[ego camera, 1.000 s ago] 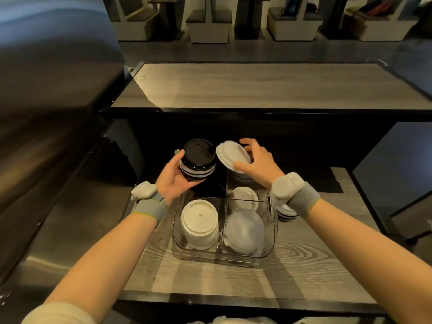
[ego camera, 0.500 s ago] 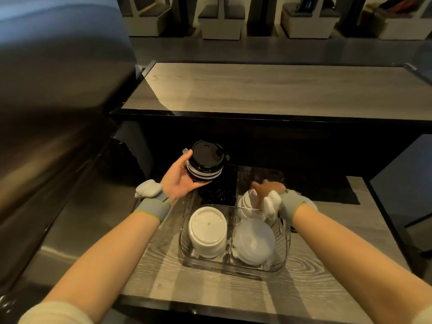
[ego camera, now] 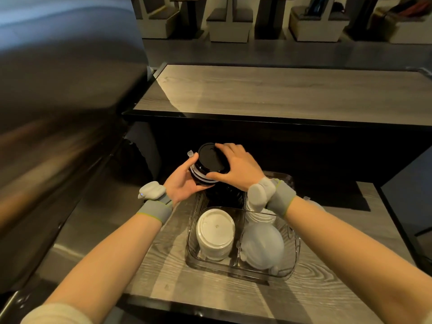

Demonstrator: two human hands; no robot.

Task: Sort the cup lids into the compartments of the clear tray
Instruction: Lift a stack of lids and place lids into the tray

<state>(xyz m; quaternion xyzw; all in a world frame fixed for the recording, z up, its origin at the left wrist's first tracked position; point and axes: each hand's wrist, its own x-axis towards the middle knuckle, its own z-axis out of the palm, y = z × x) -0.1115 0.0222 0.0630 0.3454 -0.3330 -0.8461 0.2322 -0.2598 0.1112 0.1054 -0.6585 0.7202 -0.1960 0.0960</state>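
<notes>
My left hand cups a stack of mixed black and white cup lids from below and the side, above the far left compartment of the clear tray. My right hand grips the top black lid of that stack, fingers over its rim. In the tray, white flat lids fill the near left compartment and translucent domed lids the near right. White lids lie in the far right compartment, partly hidden by my right wrist. Black lids sit in the far left compartment.
The tray stands on a grey wood-grain counter. A higher wooden counter top runs across behind it, over a dark front panel. A large metal surface rises on the left. Benches stand on the floor in the background.
My right hand dropped the white lid into the far right compartment, then rose and came left onto the top of the stack. My left hand kept holding the stack.
</notes>
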